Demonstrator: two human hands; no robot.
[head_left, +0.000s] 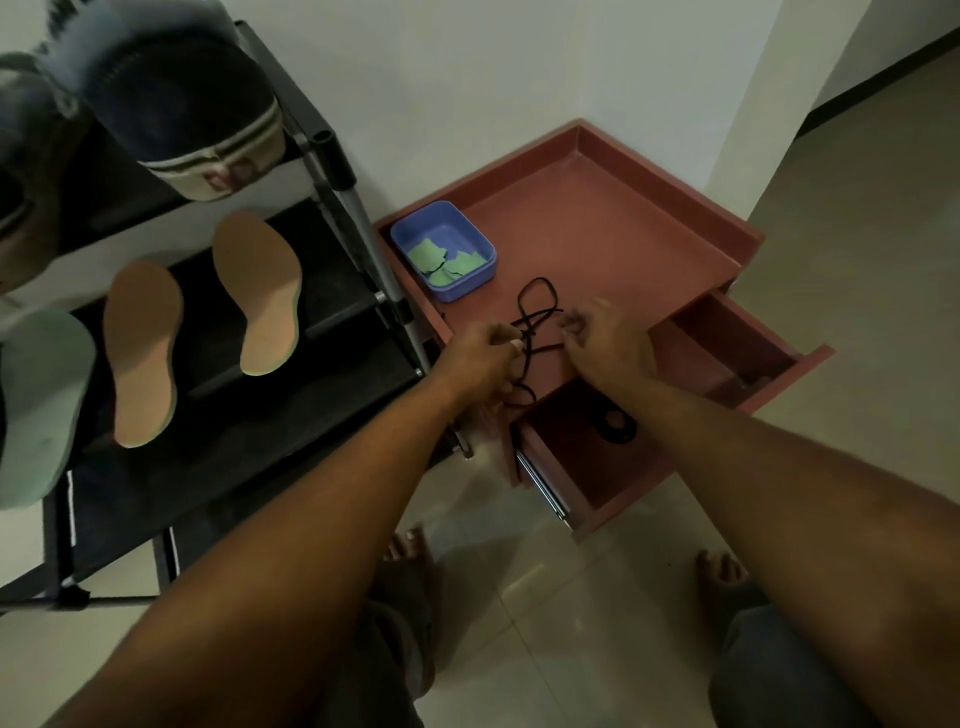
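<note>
A thin black cord (535, 306) lies in loops on top of the reddish-brown cabinet (613, 228). My left hand (480, 358) pinches the cord near the cabinet's front left edge, and a loop hangs below it. My right hand (605, 340) pinches the cord's other stretch just to the right. The two hands are a short way apart with the cord running between them.
A blue tray (441, 249) with green paper pieces sits at the cabinet's left. The cabinet's drawer (691, 415) is pulled open, with a black object (618, 423) inside. A black shoe rack (332, 322) on the left holds two insoles (257, 291) and shoes. My bare feet (410, 551) stand on the tiled floor.
</note>
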